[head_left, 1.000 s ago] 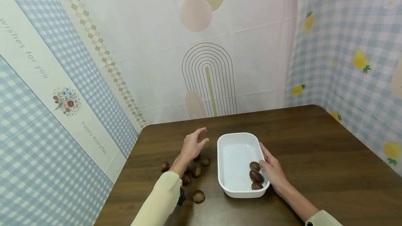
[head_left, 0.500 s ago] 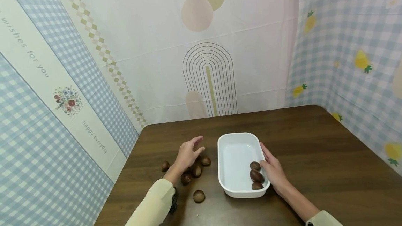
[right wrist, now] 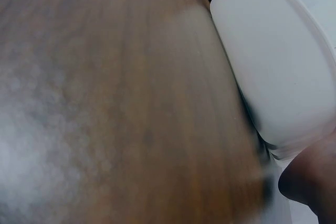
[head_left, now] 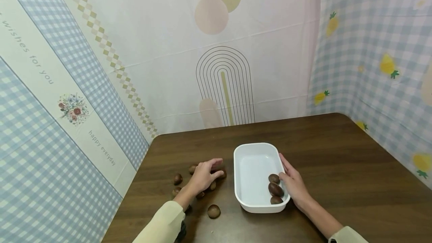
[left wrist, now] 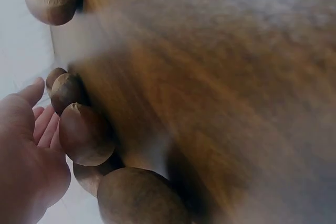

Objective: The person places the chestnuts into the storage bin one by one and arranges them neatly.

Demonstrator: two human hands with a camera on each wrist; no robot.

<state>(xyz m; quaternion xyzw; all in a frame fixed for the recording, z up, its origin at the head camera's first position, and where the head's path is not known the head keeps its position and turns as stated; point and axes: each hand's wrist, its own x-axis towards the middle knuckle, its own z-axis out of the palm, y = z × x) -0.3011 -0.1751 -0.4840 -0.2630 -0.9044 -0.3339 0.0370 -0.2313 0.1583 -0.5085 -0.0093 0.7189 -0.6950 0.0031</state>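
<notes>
In the head view, we see the left forearm slant up and inward from the lower edge, its pale sleeve [head_left: 162, 222] ending at the wrist. The left hand [head_left: 204, 175] is low over a scatter of chestnuts [head_left: 177, 178], thumb and fingers parted and directed toward the white tub [head_left: 249, 171]; we see nothing in its grasp. The right forearm reaches in from the lower right, and the right hand [head_left: 294, 185] grips the tub's right wall, thumb at the rim and fingers along the outside. Three chestnuts [head_left: 276, 189] lie inside against that wall; a lone chestnut [head_left: 213, 211] sits on the worktop [head_left: 337, 160] between the left sleeve and the tub.

In the left wrist view, we find the left palm beside a row of chestnuts, fingers loosely extended; we cannot tell whether it touches them.

In the right wrist view, we see the tub's smooth outer wall, with part of the right hand, darkly shaded, against its lower end.
</notes>
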